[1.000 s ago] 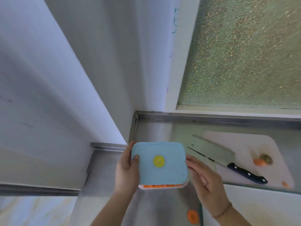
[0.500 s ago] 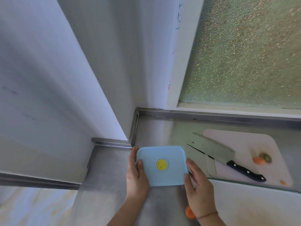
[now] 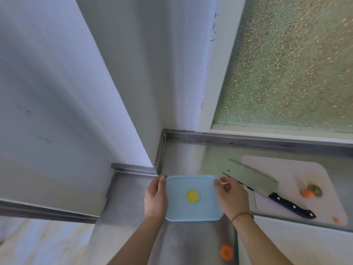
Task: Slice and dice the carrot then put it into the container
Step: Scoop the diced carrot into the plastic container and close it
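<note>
Steel bench (image 3: pixel 191 155) fills the lower half of the frame, wall corner above it and frosted window upper right.

White cutting board (image 3: pixel 298 169) sits at right, cleaver (image 3: pixel 263 184) lying across its left edge with the black handle toward lower right. A carrot end (image 3: pixel 307 193) is on the board beside a stem cap, with a small scrap near the board's lower right corner.

Container (image 3: pixel 193 207) sits bottom centre on the bench, blue lid on, yellow round plug (image 3: pixel 192 196) mid-lid. The contents are not visible from this angle.

Handling, my read: a light plastic box with stiff walls and a slightly flexible lid. The lid top is smooth and likely slick, so hold it by the two short sides, not the top. It is not fragile, but a lid that isn't fully seated could pop.

Left hand (image 3: pixel 155 197) lies flat along the container's left edge — fingers straight and touching it. Right hand (image 3: pixel 232 196) is on the right edge with fingers curled over the upper right corner, thumb on the lid rim — it looks like a press or grip, though I can't tell how firm.

One carrot slice (image 3: pixel 226 252) lies loose on the bench at the bottom, outside the container and well apart from the hands.
</note>
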Motion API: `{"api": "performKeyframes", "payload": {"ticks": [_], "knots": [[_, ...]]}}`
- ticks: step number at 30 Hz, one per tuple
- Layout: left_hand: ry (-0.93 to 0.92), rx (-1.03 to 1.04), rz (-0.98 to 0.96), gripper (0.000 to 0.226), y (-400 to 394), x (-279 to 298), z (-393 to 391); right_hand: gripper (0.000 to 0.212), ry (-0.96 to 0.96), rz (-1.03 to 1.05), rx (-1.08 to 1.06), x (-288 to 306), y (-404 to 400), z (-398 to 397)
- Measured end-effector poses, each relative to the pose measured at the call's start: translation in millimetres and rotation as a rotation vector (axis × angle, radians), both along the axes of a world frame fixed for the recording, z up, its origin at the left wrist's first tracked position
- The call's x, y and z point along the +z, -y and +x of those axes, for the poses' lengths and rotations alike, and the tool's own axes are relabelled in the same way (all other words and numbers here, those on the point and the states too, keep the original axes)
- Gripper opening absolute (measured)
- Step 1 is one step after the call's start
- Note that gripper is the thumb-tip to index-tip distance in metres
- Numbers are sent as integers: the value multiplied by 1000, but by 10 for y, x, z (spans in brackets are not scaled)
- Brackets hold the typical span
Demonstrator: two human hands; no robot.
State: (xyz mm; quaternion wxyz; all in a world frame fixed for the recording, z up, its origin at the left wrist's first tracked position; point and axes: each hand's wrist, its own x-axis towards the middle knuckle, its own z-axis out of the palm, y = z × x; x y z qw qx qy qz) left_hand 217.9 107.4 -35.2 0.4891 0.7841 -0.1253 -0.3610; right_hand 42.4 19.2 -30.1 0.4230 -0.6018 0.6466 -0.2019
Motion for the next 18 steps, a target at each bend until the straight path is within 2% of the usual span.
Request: {"api": "performKeyframes", "payload": {"ticks": [2, 3, 9, 13, 17, 18], "knots": [[38, -39, 54, 21, 121, -15, 66, 32, -53, 17, 24, -54, 140, 77], [56, -51, 77, 19, 178, -37, 77, 36, -63, 22, 24, -81, 184, 107], [128, -35, 89, 19, 207, -170, 50, 30, -67, 31, -16, -273, 167, 154], [157, 15, 76, 19, 208, -136, 26, 37, -102, -3, -76, -274, 136, 191], [204, -83, 59, 12, 183, -60, 6, 33, -87, 8, -47, -203, 142, 185], [246, -133, 37, 19, 136, -57, 6, 31, -65, 20, -36, -190, 127, 152]]}}
